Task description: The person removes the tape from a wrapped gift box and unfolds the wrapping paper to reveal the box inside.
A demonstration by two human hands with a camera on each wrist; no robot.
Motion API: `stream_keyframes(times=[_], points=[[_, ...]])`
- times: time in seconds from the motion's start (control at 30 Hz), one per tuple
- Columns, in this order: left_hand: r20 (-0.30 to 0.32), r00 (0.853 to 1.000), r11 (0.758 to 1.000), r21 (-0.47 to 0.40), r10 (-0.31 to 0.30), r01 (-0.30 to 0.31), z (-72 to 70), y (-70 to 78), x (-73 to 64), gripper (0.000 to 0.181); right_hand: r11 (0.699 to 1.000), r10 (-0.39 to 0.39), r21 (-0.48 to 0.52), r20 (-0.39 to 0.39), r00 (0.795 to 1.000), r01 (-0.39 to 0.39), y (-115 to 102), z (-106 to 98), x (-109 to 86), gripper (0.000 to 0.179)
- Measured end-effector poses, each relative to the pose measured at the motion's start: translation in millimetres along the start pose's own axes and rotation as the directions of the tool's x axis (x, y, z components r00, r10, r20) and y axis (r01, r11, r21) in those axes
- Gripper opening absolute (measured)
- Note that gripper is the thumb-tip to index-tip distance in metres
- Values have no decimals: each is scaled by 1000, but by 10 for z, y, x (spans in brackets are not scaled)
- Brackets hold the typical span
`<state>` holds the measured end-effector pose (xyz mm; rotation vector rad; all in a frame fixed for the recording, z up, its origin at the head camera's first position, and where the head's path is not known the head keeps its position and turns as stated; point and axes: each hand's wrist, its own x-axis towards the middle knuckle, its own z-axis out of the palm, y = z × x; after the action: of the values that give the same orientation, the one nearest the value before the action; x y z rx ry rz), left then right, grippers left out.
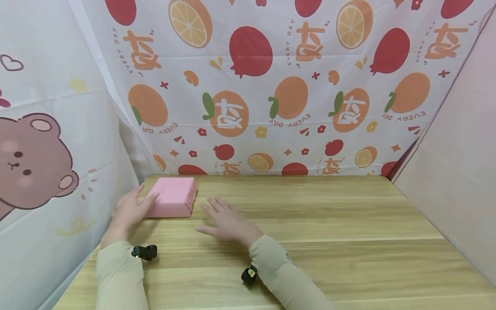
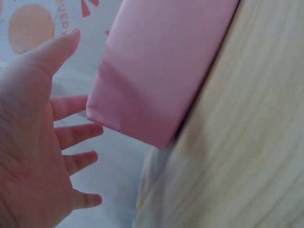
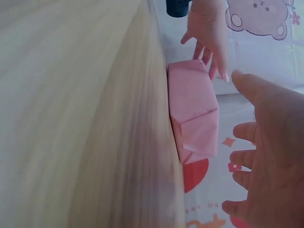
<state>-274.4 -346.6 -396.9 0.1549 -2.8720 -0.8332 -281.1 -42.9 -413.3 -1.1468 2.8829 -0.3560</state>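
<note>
A pink wrapped box [image 1: 172, 196] lies flat at the far left corner of the wooden table. Beside its left end is my left hand [image 1: 129, 211], fingers spread and thumb raised near the box's front left edge. In the left wrist view the fingertips of the left hand [image 2: 38, 128] come very near the box's corner; whether they touch it I cannot tell. My right hand [image 1: 230, 221] hovers to the right of the box, fingers extended towards it. A gap separates the right hand [image 3: 275, 156] from the box's folded end [image 3: 199, 135] in the right wrist view.
The wood-grain table [image 1: 329, 241] stretches away to the right. A fruit-print curtain [image 1: 252, 99] stands behind it, a bear-print curtain [image 1: 58, 107] on the left and a pale panel [image 1: 457, 172] on the right. Each wrist bears a small black camera [image 1: 145, 252].
</note>
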Motion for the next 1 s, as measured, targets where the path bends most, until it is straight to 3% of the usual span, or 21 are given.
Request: stream_keyframes(times=[0.47,0.73,1.0], points=[[-46,998,999,27,38,-37,94,-66,-24,77,995,34,90,-35,999,-31,-216,207,375,75],[-26,999,1000,15,26,-25,135,-114,4,79,997,24,70,-34,999,-22,-276,210,343,76],[19,1000,999,-30,20,-20,121,-23,-33,80,994,-2,105,-36,999,6,-216,229,308,78]])
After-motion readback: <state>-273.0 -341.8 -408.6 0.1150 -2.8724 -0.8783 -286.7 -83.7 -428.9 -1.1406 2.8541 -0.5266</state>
